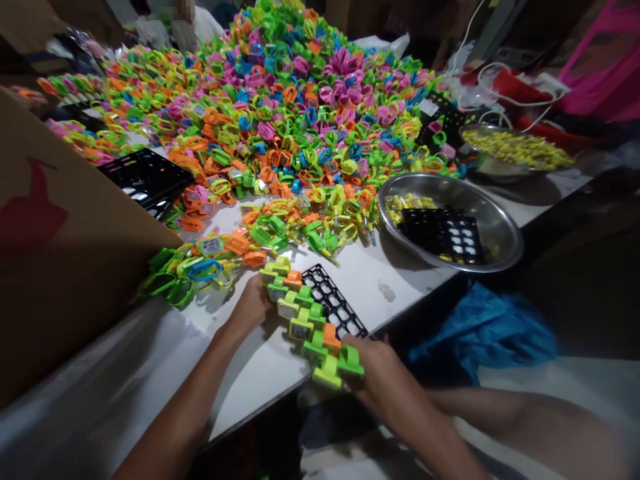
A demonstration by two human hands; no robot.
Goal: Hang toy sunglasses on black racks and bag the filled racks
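Green, yellow and orange toy watches [301, 329] stand packed in a slanting double row between my two hands, above the near edge of the table. My left hand [254, 301] is closed at the far end of this row, its fingertips partly hidden behind the watches. At the near end, my right hand [373, 360] grips the row by its last green watch. Right beside the watches is a black plastic grid tray [334, 301] with open holes; whether the watches sit in it, I cannot tell. Loose toy watches [210, 257] lie just beyond my left hand.
A large heap of colourful toy watches [300, 100] covers the back of the white table [400, 293]. A steel bowl [500, 230] holds black trays and small yellow pieces; another bowl [493, 163] stands behind it. A cardboard box [65, 267] blocks the left side.
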